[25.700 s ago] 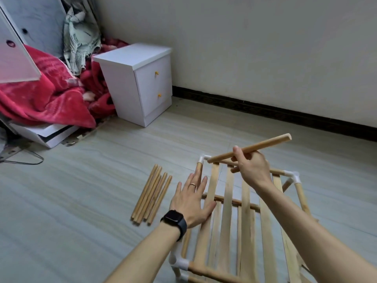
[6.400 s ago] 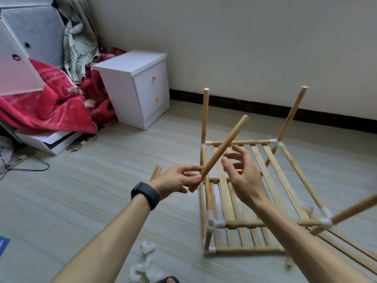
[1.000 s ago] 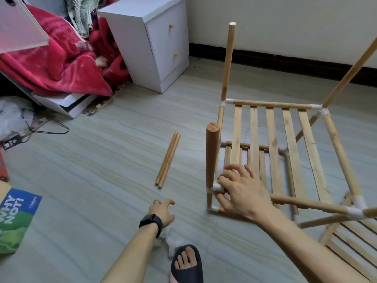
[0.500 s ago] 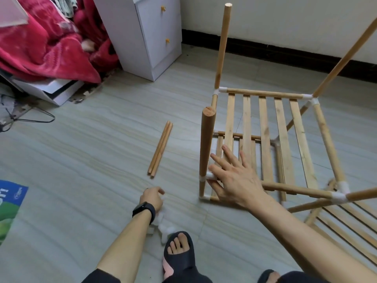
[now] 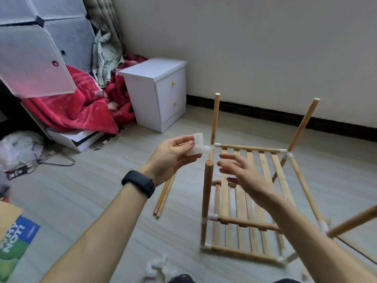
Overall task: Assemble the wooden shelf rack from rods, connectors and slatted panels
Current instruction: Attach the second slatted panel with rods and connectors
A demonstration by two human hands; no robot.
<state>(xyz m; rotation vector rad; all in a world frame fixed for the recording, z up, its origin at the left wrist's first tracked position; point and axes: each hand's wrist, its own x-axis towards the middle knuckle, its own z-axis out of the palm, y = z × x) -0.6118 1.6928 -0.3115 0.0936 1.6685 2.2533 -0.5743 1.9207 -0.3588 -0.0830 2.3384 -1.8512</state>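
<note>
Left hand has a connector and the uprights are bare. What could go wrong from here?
1. Pressing the connector onto the near rod could tip the rack; the right hand is off it.
2. The back right rod leans outward, so top joints may misalign.
3. Loose connectors on the floor close by could get stepped on.

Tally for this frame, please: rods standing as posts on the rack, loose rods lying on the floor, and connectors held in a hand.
Post rods: 4
Floor rods: 2
Connector in left hand: 1
Total: 7
</note>
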